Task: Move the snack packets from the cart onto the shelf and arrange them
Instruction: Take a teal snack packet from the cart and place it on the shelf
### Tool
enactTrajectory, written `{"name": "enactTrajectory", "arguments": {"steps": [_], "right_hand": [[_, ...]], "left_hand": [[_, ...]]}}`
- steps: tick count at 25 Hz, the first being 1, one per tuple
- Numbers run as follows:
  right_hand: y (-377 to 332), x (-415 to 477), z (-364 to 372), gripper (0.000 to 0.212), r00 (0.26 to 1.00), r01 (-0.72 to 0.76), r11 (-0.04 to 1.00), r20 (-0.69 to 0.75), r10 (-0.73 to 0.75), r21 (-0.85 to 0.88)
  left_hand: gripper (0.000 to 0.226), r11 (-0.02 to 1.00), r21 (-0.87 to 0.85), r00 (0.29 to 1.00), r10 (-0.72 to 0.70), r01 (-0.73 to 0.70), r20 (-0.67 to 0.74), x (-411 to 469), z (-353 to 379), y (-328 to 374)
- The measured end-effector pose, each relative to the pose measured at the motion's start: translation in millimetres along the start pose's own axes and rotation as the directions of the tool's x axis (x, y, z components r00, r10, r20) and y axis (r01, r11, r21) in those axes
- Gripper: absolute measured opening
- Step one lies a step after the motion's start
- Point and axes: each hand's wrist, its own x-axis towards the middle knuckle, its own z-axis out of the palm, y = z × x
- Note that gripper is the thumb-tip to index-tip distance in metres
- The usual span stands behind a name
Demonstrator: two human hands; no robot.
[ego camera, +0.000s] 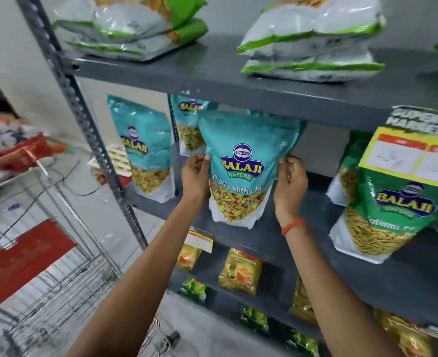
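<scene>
A teal Balaji snack packet (pixel 241 161) stands upright on the middle shelf (pixel 302 228) of a dark grey rack. My left hand (pixel 196 173) grips its left edge and my right hand (pixel 290 181) grips its right edge. Two more teal packets stand to its left, one (pixel 145 148) near the rack's post and one (pixel 187 122) further back, partly hidden. The wire cart (pixel 66 253) is at the lower left, with a red panel on its side.
Green Balaji packets (pixel 382 215) stand at the right of the same shelf under a yellow price tag (pixel 413 158). White-and-green packets (pixel 313 39) lie stacked on the top shelf. Yellow and dark green packets (pixel 241 271) fill the lower shelves. The perforated rack post (pixel 89 130) runs diagonally at left.
</scene>
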Motion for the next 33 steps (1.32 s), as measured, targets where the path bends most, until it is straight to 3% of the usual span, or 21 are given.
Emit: {"name": "enactTrajectory", "arguments": {"steps": [5,9,12,14,18,23,29,33], "right_hand": [[22.1,33.8,3.5,0.022,0.998,0.011,0.982,-0.054,-0.022,-0.191],[39.0,36.5,-0.4,0.025,0.981,-0.179,0.967,0.045,0.190,-0.179],[62.3,21.8,-6.0,0.038,0.868,-0.364,0.917,0.298,0.397,-0.160],[83.5,11.5,-9.8,0.054,0.797,-0.387,0.885,0.388,0.463,-0.259],[98.2,-7.2,-12.3,0.073,0.804,-0.399,0.863,0.333,0.492,-0.311],[80.7,-58.7,-13.2,0.068,0.847,-0.385,0.846,0.223,0.482,-0.368],[71.5,-90.1,-11.9,0.071,0.864,-0.379,0.856,0.196,0.463,-0.351],[62.4,-90.1,-10.1,0.070,0.859,-0.379,0.849,0.201,0.470,-0.368]], "left_hand": [[0.014,0.988,-0.078,0.988,-0.124,0.132,0.094,44.4,37.2,-21.3],[0.022,0.980,-0.074,0.949,-0.156,0.182,0.275,59.9,37.8,-43.8],[0.065,0.965,0.053,0.774,-0.238,0.257,0.587,62.4,28.3,-78.7],[0.085,0.961,0.196,0.681,-0.278,0.197,0.678,61.9,25.0,-95.8],[0.099,0.952,0.292,0.660,-0.278,0.092,0.698,63.7,20.7,-110.1],[0.089,0.950,0.287,0.671,-0.292,0.123,0.681,30.6,-13.8,-110.6],[0.072,0.945,0.279,0.655,-0.319,0.169,0.685,11.7,-31.2,-108.4],[0.083,0.954,0.258,0.635,-0.293,0.151,0.715,5.8,-35.1,-102.8]]}}
